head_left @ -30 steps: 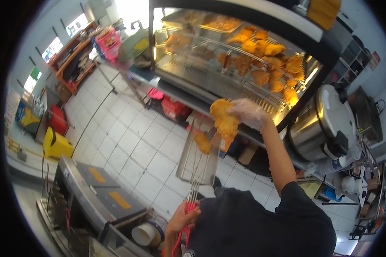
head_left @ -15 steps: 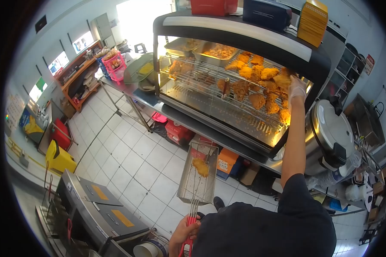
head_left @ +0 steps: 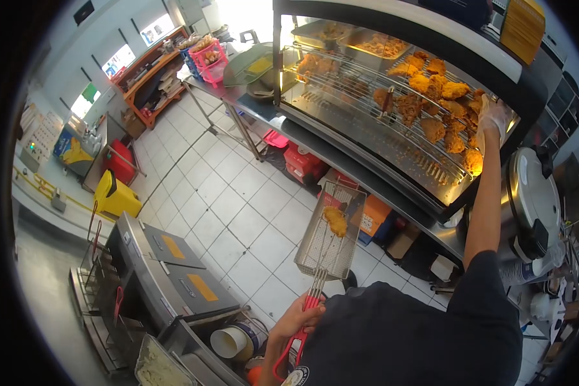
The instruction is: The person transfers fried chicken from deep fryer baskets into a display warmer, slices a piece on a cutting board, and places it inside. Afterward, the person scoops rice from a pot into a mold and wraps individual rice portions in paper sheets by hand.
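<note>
My left hand (head_left: 300, 316) is closed around the red handle (head_left: 313, 301) of a wire fryer basket (head_left: 310, 249). One piece of fried chicken (head_left: 335, 221) lies in the basket, low in front of the heated display case. My right hand (head_left: 493, 118), in a clear plastic glove, reaches into the right end of the display case (head_left: 379, 182). It is beside the pieces of fried chicken (head_left: 455, 90) on the wire rack (head_left: 392, 132). Its fingertips are small and blurred against the chicken, so their grip cannot be made out.
Metal trays of fried food (head_left: 383, 45) stand at the back of the case. A large lidded steel cooker (head_left: 527, 193) is close to my right arm. Grey fryer cabinets (head_left: 174, 264) stand at lower left, and a yellow bin (head_left: 116, 195) beyond them. Boxes (head_left: 302, 162) sit under the counter.
My view has turned left, so the scene sits further right and higher. My right hand remains at the right end of the rack. My left hand still grips the basket with its chicken piece.
</note>
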The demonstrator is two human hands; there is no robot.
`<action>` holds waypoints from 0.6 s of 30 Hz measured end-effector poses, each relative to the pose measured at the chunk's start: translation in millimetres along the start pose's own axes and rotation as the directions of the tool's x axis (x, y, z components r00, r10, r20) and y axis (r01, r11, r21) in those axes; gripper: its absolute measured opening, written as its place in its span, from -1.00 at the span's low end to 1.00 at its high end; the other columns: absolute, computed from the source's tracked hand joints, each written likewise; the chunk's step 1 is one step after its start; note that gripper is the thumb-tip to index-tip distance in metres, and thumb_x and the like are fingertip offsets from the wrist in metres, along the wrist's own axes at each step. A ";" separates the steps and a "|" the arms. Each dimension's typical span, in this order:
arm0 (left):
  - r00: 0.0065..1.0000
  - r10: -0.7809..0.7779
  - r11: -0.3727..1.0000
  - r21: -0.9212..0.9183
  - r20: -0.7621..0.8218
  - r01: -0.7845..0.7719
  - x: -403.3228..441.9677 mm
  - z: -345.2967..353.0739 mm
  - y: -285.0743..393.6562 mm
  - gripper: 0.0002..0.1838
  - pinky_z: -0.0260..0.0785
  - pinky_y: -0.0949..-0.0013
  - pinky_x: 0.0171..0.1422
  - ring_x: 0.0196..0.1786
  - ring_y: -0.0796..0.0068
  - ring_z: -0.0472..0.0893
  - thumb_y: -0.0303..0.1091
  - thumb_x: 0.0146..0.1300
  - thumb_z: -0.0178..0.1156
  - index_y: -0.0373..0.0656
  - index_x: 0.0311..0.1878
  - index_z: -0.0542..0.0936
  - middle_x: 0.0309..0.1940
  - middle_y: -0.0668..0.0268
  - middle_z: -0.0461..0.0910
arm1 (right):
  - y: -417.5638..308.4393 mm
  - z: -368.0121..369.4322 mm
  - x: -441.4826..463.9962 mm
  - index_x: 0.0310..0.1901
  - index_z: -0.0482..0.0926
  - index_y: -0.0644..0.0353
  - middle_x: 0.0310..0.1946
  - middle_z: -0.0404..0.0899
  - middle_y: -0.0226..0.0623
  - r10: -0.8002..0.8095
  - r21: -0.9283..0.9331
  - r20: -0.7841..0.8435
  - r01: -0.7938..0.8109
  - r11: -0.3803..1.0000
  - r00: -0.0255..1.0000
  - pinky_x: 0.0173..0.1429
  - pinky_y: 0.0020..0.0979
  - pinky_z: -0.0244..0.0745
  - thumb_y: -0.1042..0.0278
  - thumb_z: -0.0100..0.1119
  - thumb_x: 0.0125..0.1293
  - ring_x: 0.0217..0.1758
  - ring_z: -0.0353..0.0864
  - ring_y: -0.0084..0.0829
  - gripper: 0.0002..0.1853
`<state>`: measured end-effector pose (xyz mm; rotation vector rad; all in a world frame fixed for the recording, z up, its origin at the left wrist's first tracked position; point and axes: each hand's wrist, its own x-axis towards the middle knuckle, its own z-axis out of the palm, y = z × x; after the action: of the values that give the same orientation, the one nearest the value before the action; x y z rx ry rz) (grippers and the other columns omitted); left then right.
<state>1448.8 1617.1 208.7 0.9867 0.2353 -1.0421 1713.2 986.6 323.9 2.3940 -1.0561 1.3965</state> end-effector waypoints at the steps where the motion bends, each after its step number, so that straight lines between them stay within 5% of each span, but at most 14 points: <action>1: 1.000 0.002 1.000 -0.015 0.009 -0.002 -1.2 -0.5 0.0 -0.68 0.03 0.64 -0.65 -0.65 0.82 0.18 -0.39 0.36 0.24 -0.15 0.08 0.37 -0.51 0.54 0.32 | -33.2 -52.7 -19.2 0.20 0.46 0.32 0.14 0.53 0.14 0.159 0.056 0.194 -0.173 0.983 0.968 0.40 -0.19 0.34 -0.13 0.18 0.29 0.30 0.46 -0.01 -0.33; 3: 1.000 0.001 1.000 0.001 -0.001 -0.001 0.0 -0.5 1.6 -0.67 0.04 0.63 -0.65 -0.64 0.82 0.19 -0.40 0.36 0.24 -0.16 0.09 0.37 -0.48 0.52 0.34 | -67.0 -112.8 -44.1 0.28 0.39 0.32 0.22 0.46 0.17 0.117 0.091 0.272 -0.146 0.985 0.955 0.41 -0.16 0.32 -0.11 0.21 0.26 0.33 0.42 0.04 -0.27; 6: 1.000 -0.006 0.999 0.037 -0.007 0.006 -0.7 -1.7 1.6 -0.67 0.06 0.62 -0.65 -0.64 0.80 0.22 -0.41 0.35 0.24 -0.18 0.09 0.36 -0.44 0.50 0.37 | -67.0 -66.1 -91.1 0.29 0.39 0.32 0.37 0.29 0.18 0.033 0.181 0.100 -0.051 0.982 0.994 0.55 -0.15 0.12 0.05 0.20 0.30 0.47 0.24 0.03 -0.36; 9: 1.000 0.011 0.998 0.066 0.006 -0.011 0.1 1.1 5.1 -0.67 0.09 0.61 -0.65 -0.63 0.79 0.24 -0.44 0.35 0.22 -0.19 0.09 0.35 -0.43 0.48 0.38 | -116.4 -148.7 -129.8 0.28 0.41 0.30 0.37 0.29 0.18 0.089 0.423 0.038 -0.097 0.901 0.995 0.59 -0.19 0.02 0.17 0.12 0.35 0.50 0.19 0.00 -0.46; 11: 1.000 0.008 0.997 0.074 -0.002 -0.008 -4.2 4.1 6.2 -0.66 0.11 0.61 -0.64 -0.63 0.78 0.25 -0.45 0.34 0.22 -0.19 0.10 0.34 -0.42 0.47 0.38 | -131.9 -170.1 -165.2 0.24 0.45 0.27 0.26 0.44 0.08 -0.144 0.614 0.109 0.048 0.788 0.983 0.50 -0.19 0.21 0.35 0.10 0.35 0.38 0.37 -0.02 -0.56; 12: 1.000 0.001 0.997 0.079 -0.009 0.000 -5.9 6.6 8.3 -0.66 0.12 0.61 -0.64 -0.63 0.78 0.25 -0.46 0.33 0.21 -0.19 0.10 0.34 -0.42 0.47 0.38 | -130.6 -146.4 -203.7 0.15 0.50 0.28 0.13 0.54 -0.04 -0.283 0.843 0.126 0.048 0.536 0.951 0.38 -0.21 0.34 0.40 0.12 0.31 0.24 0.49 -0.06 -0.62; 13: 1.000 -0.005 0.996 0.087 -0.013 0.006 -6.8 8.8 10.6 -0.65 0.13 0.60 -0.64 -0.63 0.78 0.26 -0.46 0.33 0.21 -0.20 0.10 0.33 -0.42 0.47 0.38 | -148.7 -178.9 -224.2 0.05 0.56 0.25 0.02 0.59 -0.07 -0.625 0.416 0.338 0.484 0.770 0.704 0.30 -0.21 0.40 0.43 0.10 0.27 0.15 0.54 -0.11 -0.69; 14: 1.000 0.000 0.994 0.114 -0.015 0.001 -6.8 10.7 12.7 -0.64 0.12 0.60 -0.64 -0.63 0.77 0.26 -0.46 0.33 0.21 -0.20 0.11 0.33 -0.41 0.47 0.38 | -149.1 -146.3 -283.8 -0.08 0.61 0.26 -0.02 0.62 0.00 -0.490 0.836 0.367 -0.050 0.546 0.791 0.24 -0.20 0.46 0.34 0.15 0.20 0.07 0.60 -0.07 -0.71; 15: 1.000 0.000 0.990 0.139 -0.019 0.003 -9.3 12.3 12.6 -0.63 0.12 0.60 -0.65 -0.63 0.77 0.26 -0.47 0.33 0.21 -0.20 0.12 0.32 -0.41 0.47 0.38 | -180.4 -169.3 -274.6 -0.11 0.66 0.28 -0.05 0.64 0.10 -0.571 0.601 0.800 -0.260 0.756 0.186 0.20 -0.20 0.49 0.18 0.19 0.12 0.02 0.64 0.00 -0.62; 17: 1.000 -0.015 0.983 0.182 -0.003 0.016 -14.5 13.9 10.3 -0.64 0.13 0.59 -0.64 -0.62 0.77 0.26 -0.45 0.34 0.20 -0.17 0.11 0.31 -0.40 0.48 0.36 | -201.2 -134.5 -337.9 -0.07 0.67 0.34 0.00 0.62 0.14 -0.430 0.436 0.884 -0.005 0.900 -0.181 0.19 -0.20 0.50 0.08 0.13 0.18 0.14 0.61 0.04 -0.52; 18: 1.000 -0.025 0.979 0.202 0.017 0.021 -16.1 14.1 9.5 -0.65 0.14 0.59 -0.63 -0.62 0.77 0.25 -0.42 0.36 0.20 -0.14 0.10 0.30 -0.40 0.48 0.35 | -203.9 -123.9 -352.8 -0.05 0.66 0.35 0.01 0.62 0.15 -0.404 0.413 0.900 0.021 0.910 -0.165 0.20 -0.21 0.50 0.10 0.12 0.19 0.14 0.61 0.03 -0.53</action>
<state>1444.3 1617.3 231.6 1.1583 0.1265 -1.1117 1651.7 1367.0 142.4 3.4522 -0.3514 -1.0052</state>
